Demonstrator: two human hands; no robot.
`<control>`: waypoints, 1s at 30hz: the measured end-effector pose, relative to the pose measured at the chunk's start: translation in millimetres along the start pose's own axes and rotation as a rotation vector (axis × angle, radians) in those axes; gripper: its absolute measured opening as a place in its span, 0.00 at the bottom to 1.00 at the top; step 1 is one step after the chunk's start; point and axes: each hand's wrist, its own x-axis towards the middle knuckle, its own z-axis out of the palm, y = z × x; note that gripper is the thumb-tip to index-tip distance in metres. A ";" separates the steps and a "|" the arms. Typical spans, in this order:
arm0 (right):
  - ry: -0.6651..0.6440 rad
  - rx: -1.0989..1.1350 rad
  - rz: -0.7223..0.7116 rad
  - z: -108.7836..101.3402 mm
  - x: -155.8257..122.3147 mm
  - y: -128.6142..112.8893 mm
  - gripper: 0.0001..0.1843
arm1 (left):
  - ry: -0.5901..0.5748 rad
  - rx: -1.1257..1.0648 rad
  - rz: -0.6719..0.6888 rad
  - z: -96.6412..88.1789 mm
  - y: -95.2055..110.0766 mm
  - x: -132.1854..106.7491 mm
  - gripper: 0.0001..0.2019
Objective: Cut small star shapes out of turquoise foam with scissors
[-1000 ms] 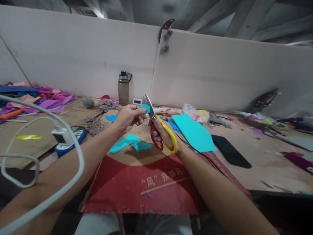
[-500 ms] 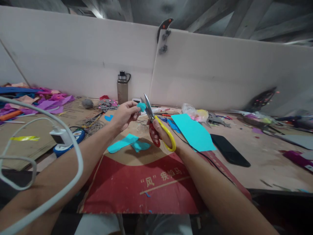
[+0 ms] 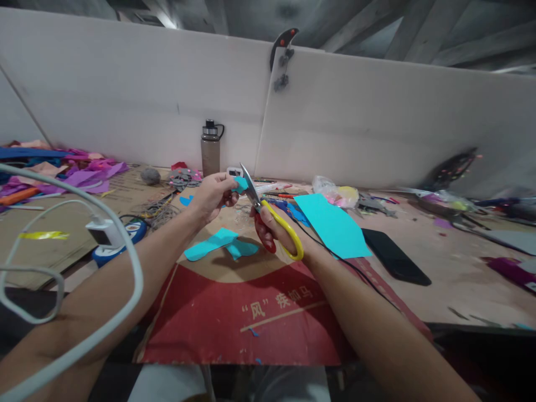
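Note:
My left hand [image 3: 218, 195] pinches a small turquoise piece of paper [image 3: 240, 185] between thumb and fingers, above the table. In my right hand [image 3: 273, 223] is a pair of scissors [image 3: 281, 228] with one yellow and one red handle; the blades point up and lie right beside the small piece. Whether the blades touch the paper I cannot tell. Below my hands, turquoise cut pieces [image 3: 213, 243] lie partly on a red and brown cardboard sheet [image 3: 234, 318]. A larger turquoise sheet [image 3: 333, 226] rests to the right of my right hand.
A black phone [image 3: 393, 255] lies right of the large sheet. At the back stands a grey bottle [image 3: 210, 151] against a white partition [image 3: 125, 95]. White cables [image 3: 136, 273] loop across the left front, near a plugged charger [image 3: 104, 233]. Colourful scraps [image 3: 79, 178] pile up at far left.
The scissors' blades have swung a little to the left and look more closed. The small turquoise piece has turned in my left fingers and shows a straighter edge.

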 end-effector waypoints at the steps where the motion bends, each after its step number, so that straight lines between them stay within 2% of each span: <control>1: 0.001 -0.001 0.002 -0.1 0.0 -0.1 0.30 | 0.001 0.001 0.001 0.0 0.0 0.3 0.10; 17: -0.010 -0.046 -0.007 -1.5 0.6 -1.5 0.29 | -0.026 0.026 0.006 -1.7 0.3 0.3 0.10; 30: 0.026 0.003 0.032 1.1 1.7 -3.8 0.32 | -0.001 0.019 -0.010 0.5 2.7 -0.7 0.11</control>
